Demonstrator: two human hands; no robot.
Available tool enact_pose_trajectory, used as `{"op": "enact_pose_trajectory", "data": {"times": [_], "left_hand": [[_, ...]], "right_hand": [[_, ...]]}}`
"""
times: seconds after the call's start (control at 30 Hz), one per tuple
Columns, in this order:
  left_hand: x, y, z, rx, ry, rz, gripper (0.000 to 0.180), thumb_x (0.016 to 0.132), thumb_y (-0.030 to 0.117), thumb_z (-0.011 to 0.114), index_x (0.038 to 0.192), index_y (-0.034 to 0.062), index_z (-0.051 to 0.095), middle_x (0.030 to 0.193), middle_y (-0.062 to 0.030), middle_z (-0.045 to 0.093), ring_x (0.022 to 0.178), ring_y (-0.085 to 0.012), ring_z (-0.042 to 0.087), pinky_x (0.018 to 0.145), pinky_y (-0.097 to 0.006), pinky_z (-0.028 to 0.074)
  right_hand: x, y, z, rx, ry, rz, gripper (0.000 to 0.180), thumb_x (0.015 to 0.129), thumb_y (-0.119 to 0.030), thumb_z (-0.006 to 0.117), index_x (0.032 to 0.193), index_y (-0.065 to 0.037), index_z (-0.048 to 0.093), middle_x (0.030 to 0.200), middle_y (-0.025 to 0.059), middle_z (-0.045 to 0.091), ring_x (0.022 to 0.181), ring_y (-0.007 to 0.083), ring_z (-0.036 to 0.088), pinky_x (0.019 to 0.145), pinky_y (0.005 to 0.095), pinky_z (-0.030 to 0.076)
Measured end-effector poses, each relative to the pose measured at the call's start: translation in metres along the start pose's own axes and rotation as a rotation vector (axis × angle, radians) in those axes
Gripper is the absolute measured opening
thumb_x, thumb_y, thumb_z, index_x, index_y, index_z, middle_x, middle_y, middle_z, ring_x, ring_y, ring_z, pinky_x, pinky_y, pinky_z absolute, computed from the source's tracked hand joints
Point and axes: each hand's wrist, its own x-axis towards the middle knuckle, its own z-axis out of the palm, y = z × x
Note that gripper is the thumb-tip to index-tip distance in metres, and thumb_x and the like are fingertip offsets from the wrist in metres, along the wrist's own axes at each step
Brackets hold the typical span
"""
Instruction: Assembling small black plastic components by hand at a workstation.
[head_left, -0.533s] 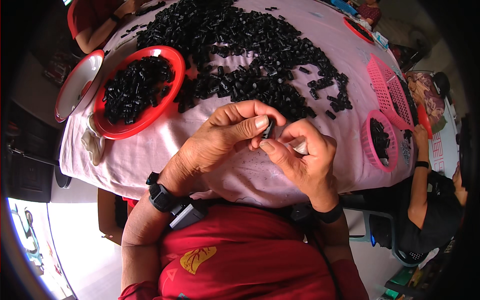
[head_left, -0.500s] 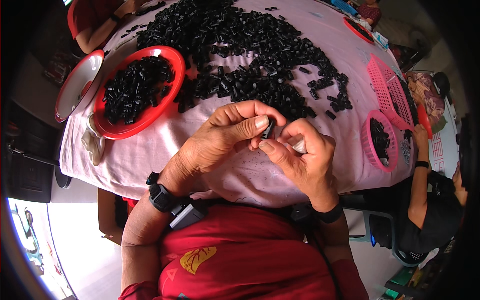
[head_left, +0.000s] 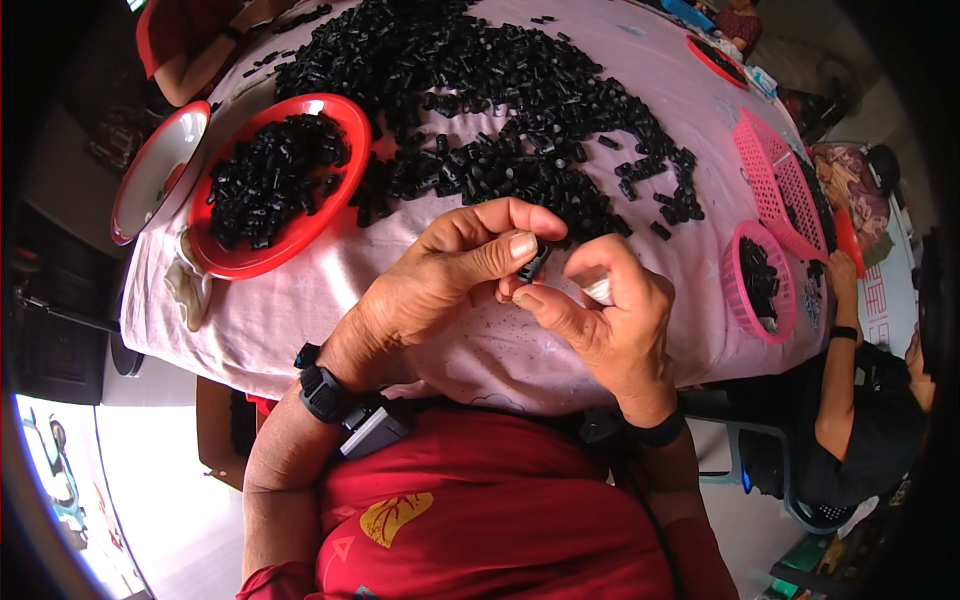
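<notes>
The table (head_left: 690, 120) is the broadest thing here, draped in a pink cloth whose near edge curves just in front of the person's body. A wide heap of black pieces (head_left: 440, 70) spreads over its far and middle part, thinning to scattered singles at its right border. To the left, the red tray (head_left: 305, 228) carries a mound of similar pieces inside its raised rim, and the white basin (head_left: 150, 175) stands tilted just beside it at the table's left edge. Toward the right edge sit a pink rectangular basket (head_left: 765, 170) and, nearer the person, a pink round basket (head_left: 733, 270) with dark pieces in it. Pink cloth lies open from the tray to the left hand (head_left: 450, 265), and again from the right hand (head_left: 610, 320) to the round basket, giving room sideways. Both hands are raised before the heap's near edge; the left grip pinches one small black piece (head_left: 533, 264) between thumb and fingers. The right thumb and forefinger stand parted just beside it; a white bit (head_left: 600, 291) shows among the right fingers, though I cannot tell whether that grip is closed on it.
</notes>
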Motion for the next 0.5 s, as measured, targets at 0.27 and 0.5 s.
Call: {"op": "enact_pose_trajectory", "data": {"times": [0.27,0.5], "left_hand": [[0.0017,-0.0020,0.0069,-0.019,0.048,-0.031,0.026,0.092,0.024,0.064,0.109,0.0052,0.059,0.090,0.0037,0.057,0.072,-0.0043,0.048,0.065,-0.017,0.041],[0.0004,-0.0089,0.0031,-0.095,0.006,-0.049,0.026,0.092,0.025,0.064,0.108,0.0063,0.057,0.089,0.0031,0.057,0.068,-0.0033,0.049,0.057,-0.015,0.038]], "right_hand": [[0.0000,0.0026,0.0061,0.424,0.017,0.052,0.021,0.086,-0.004,0.068,0.105,0.001,0.061,0.091,0.0094,0.070,0.079,0.0122,0.070,0.063,0.0218,0.055],[0.0026,0.0021,0.0079,0.575,0.035,0.084,0.009,0.090,-0.003,0.062,0.098,0.002,0.063,0.076,0.0086,0.071,0.071,0.0109,0.069,0.061,0.0208,0.054]]}}
